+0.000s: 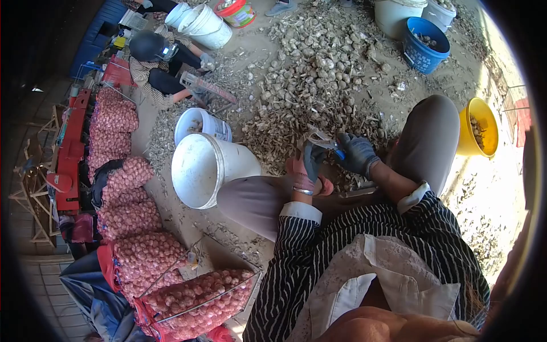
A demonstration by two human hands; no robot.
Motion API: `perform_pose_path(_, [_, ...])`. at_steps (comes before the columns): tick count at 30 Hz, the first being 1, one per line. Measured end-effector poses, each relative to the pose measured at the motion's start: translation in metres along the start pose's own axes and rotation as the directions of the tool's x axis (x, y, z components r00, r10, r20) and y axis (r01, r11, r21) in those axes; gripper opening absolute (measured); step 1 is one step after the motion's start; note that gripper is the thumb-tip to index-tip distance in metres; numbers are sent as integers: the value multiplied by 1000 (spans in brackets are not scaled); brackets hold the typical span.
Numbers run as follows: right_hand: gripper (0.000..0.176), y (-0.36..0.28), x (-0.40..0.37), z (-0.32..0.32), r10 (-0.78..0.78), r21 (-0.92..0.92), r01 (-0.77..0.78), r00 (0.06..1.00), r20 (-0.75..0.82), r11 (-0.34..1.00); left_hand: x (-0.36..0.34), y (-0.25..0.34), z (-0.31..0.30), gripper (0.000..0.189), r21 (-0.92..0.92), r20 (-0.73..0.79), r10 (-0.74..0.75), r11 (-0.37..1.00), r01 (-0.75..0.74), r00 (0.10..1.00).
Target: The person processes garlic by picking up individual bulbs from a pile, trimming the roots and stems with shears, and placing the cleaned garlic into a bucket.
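Observation:
I sit on the ground with my knees apart. My left hand (308, 166), in a dark and pink glove, grips a garlic bulb (315, 137) by its stalk. My right hand (357, 153), in a dark glove, is closed on blue-handled shears (336, 149) right against the bulb. Both hands meet above the trimmings between my legs. The heap of untrimmed garlic (319, 62) lies just beyond them.
A large white bucket (199, 171) leans by my left knee, with a smaller white one (200, 122) behind it. A yellow bucket (480, 129) stands right, a blue bucket (424, 37) far right. Red mesh sacks of garlic (125, 199) line the left. Another person (156, 65) crouches far left.

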State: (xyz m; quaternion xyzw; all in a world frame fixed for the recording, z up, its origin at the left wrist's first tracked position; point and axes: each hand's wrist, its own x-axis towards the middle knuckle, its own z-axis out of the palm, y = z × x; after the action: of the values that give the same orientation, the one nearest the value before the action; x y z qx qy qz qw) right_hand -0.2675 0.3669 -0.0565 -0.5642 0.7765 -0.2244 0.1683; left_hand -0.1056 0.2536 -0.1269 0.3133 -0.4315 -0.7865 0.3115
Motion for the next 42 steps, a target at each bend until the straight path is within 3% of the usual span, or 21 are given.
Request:
perform_pose_path(3, [45,2,1,3,31,76,-34,999,43,997,5,-7,5,40,-44,-140,-208,978,204,968])
perform_pose_path(7, [43,6,3,1,99,125,-120,981,164,985,4,-9,8,41,30,-120,-176,983,181,977])
perform_pose_path(10, [40,12,6,5,91,136,-119,975,201,983,4,5,17,43,-227,28,-193,954,194,981])
perform_pose_path(12, [38,16,8,12,69,145,-102,974,215,984,11,1,18,45,-678,295,-107,677,287,949])
perform_pose_path(16, [36,28,14,36,110,303,-181,965,237,936,24,-13,16,42,-774,302,-161,535,340,940])
perform_pose_path(19, [37,36,13,41,208,389,-276,956,206,879,23,-12,15,35,-806,186,-82,558,200,979])
perform_pose_path(21, [39,40,15,40,272,435,-319,947,169,842,22,-14,1,30,-548,42,-107,829,112,993])
perform_pose_path(22, [40,42,16,37,238,428,-269,963,125,863,24,-17,-8,30,-550,38,-112,827,114,993])
perform_pose_path(23, [41,42,16,32,206,419,-221,975,81,881,26,-21,-18,38,-198,-107,-42,980,20,993])
perform_pose_path(24, [41,41,13,27,213,418,-229,973,86,879,29,-27,-25,49,193,-207,75,981,-35,975])
perform_pose_path(25, [41,35,11,18,156,335,-171,985,71,927,32,-37,-31,49,192,-206,66,981,-26,976])
perform_pose_path(27, [42,35,8,16,105,247,-118,992,64,962,36,-57,-37,51,492,-218,296,857,-157,930])
perform_pose_path(28, [41,37,6,20,56,183,-66,997,58,981,31,-43,-20,51,490,-216,288,858,-152,933])
perform_pose_path(30, [41,39,3,24,12,121,-18,998,56,992,16,3,27,60,779,-199,291,626,-29,936])
perform_pose_path(33, [42,39,2,21,-47,59,47,999,-12,997,22,-7,29,63,728,-146,314,677,-113,938])
perform_pose_path(35, [39,38,4,14,122,20,-130,964,234,991,23,-9,31,61,774,-105,300,623,-111,948])
perform_pose_path(37, [37,49,2,27,148,71,-167,964,221,983,23,-7,33,59,817,-57,281,565,-117,958])
perform_pose_path(39, [36,60,-2,38,172,121,-200,962,210,972,21,3,29,50,579,-195,99,815,32,976])
perform_pose_path(40, [35,61,-3,37,196,326,-245,965,176,913,21,11,25,46,428,-245,-7,897,114,970])
perform_pose_path(41, [35,59,0,32,224,517,-269,963,148,812,22,20,15,43,198,-204,100,978,-60,974])
perform_pose_path(42, [35,57,0,25,229,521,-274,962,151,809,22,33,0,41,-50,-193,212,973,-225,958])
